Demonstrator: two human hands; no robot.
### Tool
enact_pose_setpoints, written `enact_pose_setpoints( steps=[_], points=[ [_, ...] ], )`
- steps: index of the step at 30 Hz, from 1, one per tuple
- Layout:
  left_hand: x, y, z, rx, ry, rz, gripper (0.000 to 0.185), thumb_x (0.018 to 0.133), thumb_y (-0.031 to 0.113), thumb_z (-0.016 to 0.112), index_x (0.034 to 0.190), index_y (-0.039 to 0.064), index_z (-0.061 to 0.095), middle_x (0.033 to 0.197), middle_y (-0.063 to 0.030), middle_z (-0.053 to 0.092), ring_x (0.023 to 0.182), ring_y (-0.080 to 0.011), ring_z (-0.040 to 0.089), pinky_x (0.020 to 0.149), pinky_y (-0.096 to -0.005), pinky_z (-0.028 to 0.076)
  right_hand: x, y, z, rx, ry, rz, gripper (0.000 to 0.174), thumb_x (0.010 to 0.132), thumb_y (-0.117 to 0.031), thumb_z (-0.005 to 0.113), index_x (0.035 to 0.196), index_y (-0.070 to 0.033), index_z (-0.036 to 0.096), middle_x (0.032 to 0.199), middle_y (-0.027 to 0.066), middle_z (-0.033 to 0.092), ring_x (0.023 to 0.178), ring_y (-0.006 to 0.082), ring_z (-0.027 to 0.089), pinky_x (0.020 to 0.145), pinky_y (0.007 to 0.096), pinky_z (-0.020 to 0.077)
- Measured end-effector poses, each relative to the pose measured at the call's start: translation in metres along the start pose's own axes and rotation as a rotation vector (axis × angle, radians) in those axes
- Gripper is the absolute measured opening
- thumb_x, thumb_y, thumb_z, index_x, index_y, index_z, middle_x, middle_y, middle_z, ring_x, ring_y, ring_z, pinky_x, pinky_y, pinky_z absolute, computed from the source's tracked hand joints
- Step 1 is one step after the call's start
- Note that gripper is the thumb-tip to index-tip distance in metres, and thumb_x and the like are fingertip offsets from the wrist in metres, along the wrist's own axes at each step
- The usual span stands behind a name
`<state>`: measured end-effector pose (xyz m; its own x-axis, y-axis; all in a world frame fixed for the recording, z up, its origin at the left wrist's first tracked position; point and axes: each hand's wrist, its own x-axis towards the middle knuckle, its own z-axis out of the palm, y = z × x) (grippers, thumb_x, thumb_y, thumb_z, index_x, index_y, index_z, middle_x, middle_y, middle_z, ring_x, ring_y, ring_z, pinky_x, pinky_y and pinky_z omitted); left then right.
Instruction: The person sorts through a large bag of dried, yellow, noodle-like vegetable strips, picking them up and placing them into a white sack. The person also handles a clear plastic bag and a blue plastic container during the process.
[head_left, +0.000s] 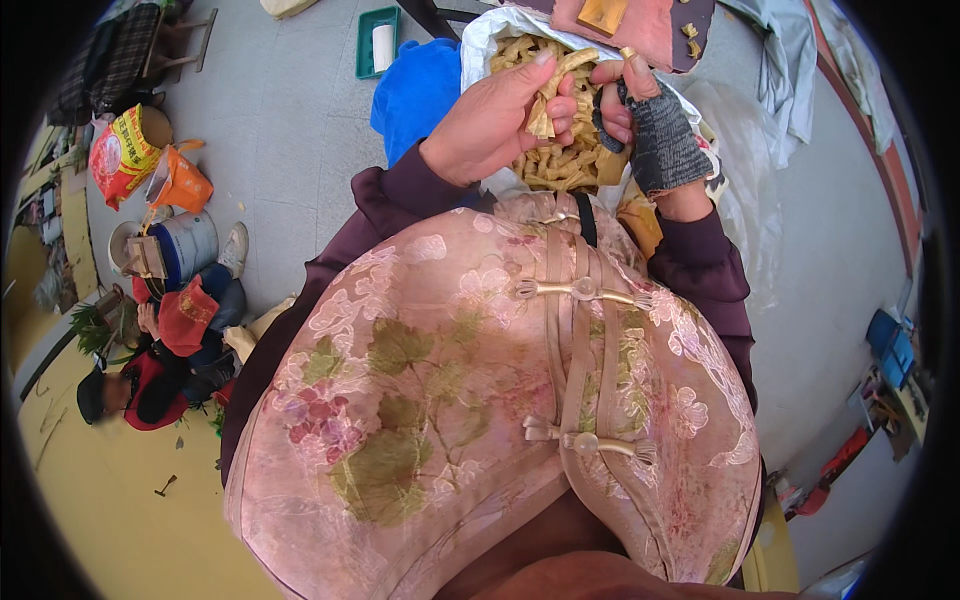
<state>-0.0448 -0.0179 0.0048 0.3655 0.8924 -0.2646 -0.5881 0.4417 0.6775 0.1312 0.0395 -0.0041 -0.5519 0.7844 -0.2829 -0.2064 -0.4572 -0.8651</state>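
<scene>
My left hand is bare and grips a tan, creased, dried strip with flared ends. Close beside it, my right hand wears a grey knitted fingerless glove. Its thumb and forefinger pinch a small tan piece, mostly hidden by the fingers. Beneath both hands, a white plastic sack stands with its mouth spread. Many similar tan pieces fill it, some of them looking twisted or knotted.
A wooden block lies on a pink cloth beyond the sack. Left of it are a blue plush cloth and a green tray. Farther left, a seated person is near a bucket and an orange bag.
</scene>
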Motion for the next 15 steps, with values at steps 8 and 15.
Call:
enact_pose_setpoints(
  steps=[8,15],
  points=[
    [0.019,-0.020,-0.044,0.817,0.106,0.163,0.028,0.096,0.020,0.046,0.116,0.001,0.052,0.103,-0.0051,0.056,0.100,-0.0175,0.052,0.090,-0.0310,0.041,0.018,0.033,-0.025,-0.441,0.245,-0.414,0.029,0.092,-0.027,0.055,0.098,0.000,0.058,0.068,0.0038,0.054,0.060,0.0156,0.052,0.057,0.0298,0.0416],
    [0.013,-0.020,-0.023,0.484,0.055,-0.255,0.042,0.097,0.038,0.043,0.114,0.002,0.057,0.110,-0.0074,0.058,0.092,-0.0201,0.059,0.082,-0.0311,0.047,0.000,0.013,-0.001,-1.309,0.167,-1.053,0.027,0.081,-0.018,0.060,0.107,-0.011,0.061,0.093,0.0072,0.061,0.085,0.0286,0.059,0.074,0.0392,0.0478]
  ],
)
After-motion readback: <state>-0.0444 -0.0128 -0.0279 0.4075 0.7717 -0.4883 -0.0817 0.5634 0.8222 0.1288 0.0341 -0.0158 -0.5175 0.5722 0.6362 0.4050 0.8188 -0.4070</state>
